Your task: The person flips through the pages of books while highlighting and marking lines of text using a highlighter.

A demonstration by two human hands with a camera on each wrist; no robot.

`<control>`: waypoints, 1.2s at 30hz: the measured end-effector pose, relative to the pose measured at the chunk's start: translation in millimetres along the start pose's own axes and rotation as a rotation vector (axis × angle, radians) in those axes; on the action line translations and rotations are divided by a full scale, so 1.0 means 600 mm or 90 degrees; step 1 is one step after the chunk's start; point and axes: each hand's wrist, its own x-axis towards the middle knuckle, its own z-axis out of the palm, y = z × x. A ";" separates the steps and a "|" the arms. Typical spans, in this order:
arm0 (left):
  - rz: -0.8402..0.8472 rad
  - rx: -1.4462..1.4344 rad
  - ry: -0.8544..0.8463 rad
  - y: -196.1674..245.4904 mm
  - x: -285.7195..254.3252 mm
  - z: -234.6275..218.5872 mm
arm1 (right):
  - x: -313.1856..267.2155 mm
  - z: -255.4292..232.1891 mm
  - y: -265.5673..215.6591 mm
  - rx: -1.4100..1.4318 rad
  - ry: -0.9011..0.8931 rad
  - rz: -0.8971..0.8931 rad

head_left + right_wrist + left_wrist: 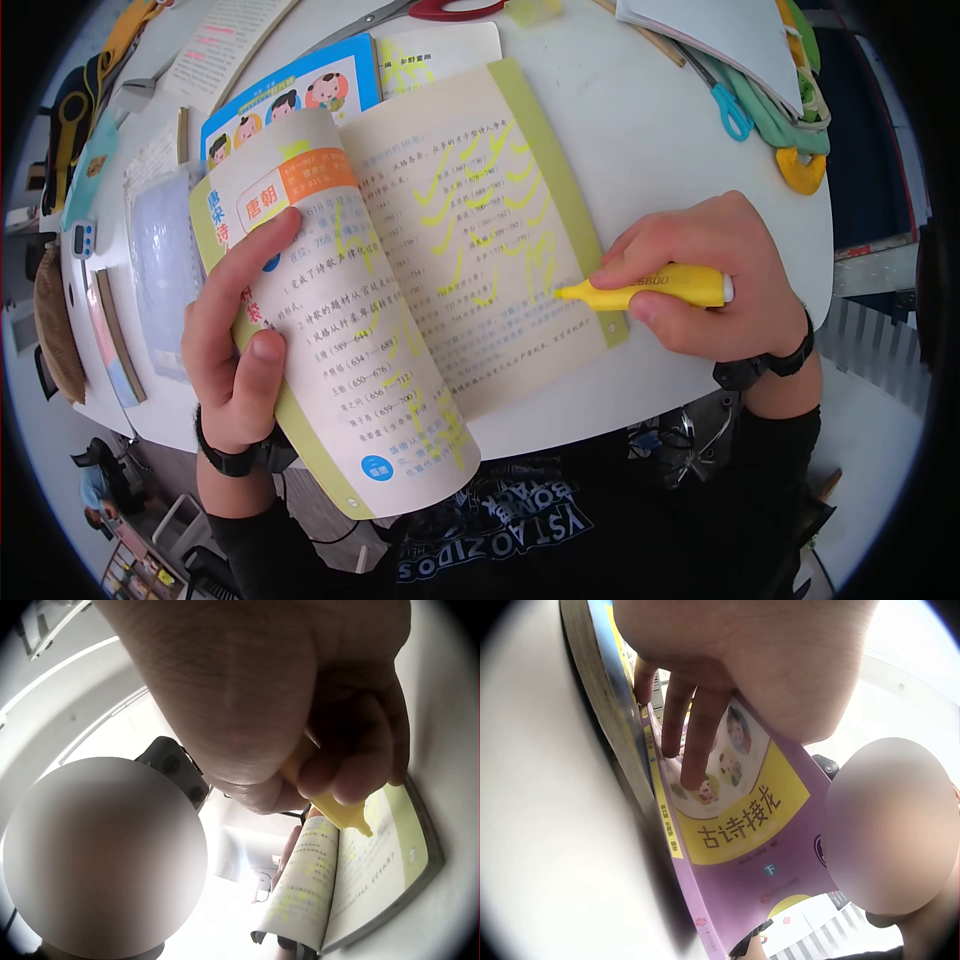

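An open book (480, 260) with lime-green page edges lies tilted before me, its left side raised and its printed lines streaked with yellow marks. My left hand (230, 370) grips that left side, thumb and a finger on the page. In the left wrist view its other fingers (697, 742) spread over the purple and yellow cover (757, 862). Between thumb and fingers, my right hand (700, 265) pinches a yellow highlighter (650, 290). The uncapped tip is right at the right-hand page, near its outer edge, and the right wrist view also shows the highlighter (341, 814) over the page.
Behind the open book lies a blue-covered book (360, 65) with cartoon faces. Red-handled scissors (455, 8) are at the back, turquoise-handled scissors (732, 112) at the right beside a green pouch (780, 125). A clear plastic sleeve (165, 270) lies left of the book.
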 end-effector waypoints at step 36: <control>-0.014 0.002 0.009 0.003 -0.002 0.000 | 0.001 0.007 -0.004 -0.026 0.078 -0.020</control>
